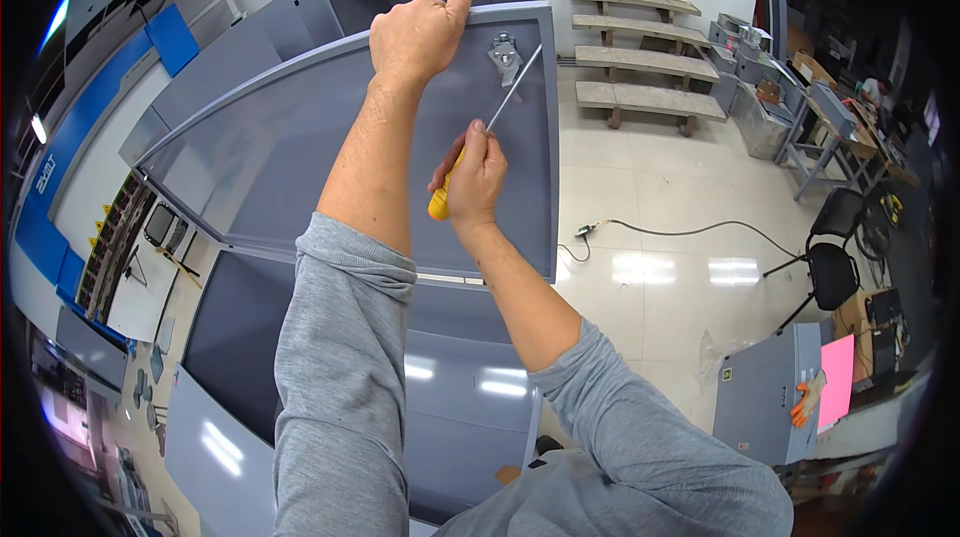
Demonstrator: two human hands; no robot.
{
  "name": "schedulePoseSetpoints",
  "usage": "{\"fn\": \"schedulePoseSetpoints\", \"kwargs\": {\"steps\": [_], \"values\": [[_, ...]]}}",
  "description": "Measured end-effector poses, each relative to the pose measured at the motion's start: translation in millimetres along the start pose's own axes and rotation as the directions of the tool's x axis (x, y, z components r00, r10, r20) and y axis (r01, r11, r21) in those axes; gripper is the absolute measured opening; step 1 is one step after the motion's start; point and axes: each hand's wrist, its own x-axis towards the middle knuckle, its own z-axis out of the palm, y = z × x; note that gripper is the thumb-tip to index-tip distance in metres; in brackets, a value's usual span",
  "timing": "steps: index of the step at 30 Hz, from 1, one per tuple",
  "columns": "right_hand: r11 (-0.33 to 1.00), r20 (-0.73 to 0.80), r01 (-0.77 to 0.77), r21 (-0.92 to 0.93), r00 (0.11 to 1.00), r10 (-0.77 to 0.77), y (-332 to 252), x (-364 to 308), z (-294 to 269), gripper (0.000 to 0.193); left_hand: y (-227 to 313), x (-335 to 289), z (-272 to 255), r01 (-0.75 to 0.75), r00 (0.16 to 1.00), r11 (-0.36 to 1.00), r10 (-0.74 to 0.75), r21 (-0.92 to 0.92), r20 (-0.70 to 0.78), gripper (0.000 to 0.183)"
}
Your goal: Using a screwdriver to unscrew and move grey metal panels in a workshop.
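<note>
A grey metal cabinet door [290, 142] with a raised rim stands swung out in front of me. My left hand [420, 35] is closed on the door's upper rim, near its right end, with the thumb pointing up. In my right hand [474, 177] is a screwdriver [438, 204], its yellow handle inside my fingers. The long metal shaft slants up and right, and its tip is at or near the door's right rim. Beside the shaft a silver lock mechanism [506, 57] is fixed to the door's inner face.
Below the door are grey cabinet panels [460, 387]. Steps [650, 97] rise at the back. A cable [690, 230] crosses the tiled floor toward a black chair [835, 247]. At right, an orange glove [806, 399] and pink sheet [838, 382] are by a grey box [750, 392]. A blue-white machine [60, 177] stands left.
</note>
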Motion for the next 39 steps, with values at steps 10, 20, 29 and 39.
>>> {"fn": "schedulePoseSetpoints", "kwargs": {"steps": [10,20,29,39], "values": [[0.999,-0.038,0.022,-0.044,0.999,-0.023,-1.3,9.6,-0.4,0.046,1.4,3.6,3.7,-0.005,0.999,1.0,0.005,-0.006,0.033,0.068],[0.994,0.02,0.059,-0.088,0.998,-0.057,5.6,15.2,-8.9,0.048,0.2,4.4,5.1,-0.019,1.0,1.0,0.018,0.021,0.023,0.067],[0.995,0.078,0.076,-0.058,0.994,-0.072,13.8,19.0,-15.4,0.048,2.8,0.3,0.1,-0.058,0.998,0.998,0.057,0.035,0.026,0.067],[0.995,0.128,0.09,-0.047,0.988,-0.083,18.3,23.8,-22.9,0.048,6.1,-3.1,-3.8,-0.055,0.998,0.998,0.054,0.03,0.028,0.068]]}}
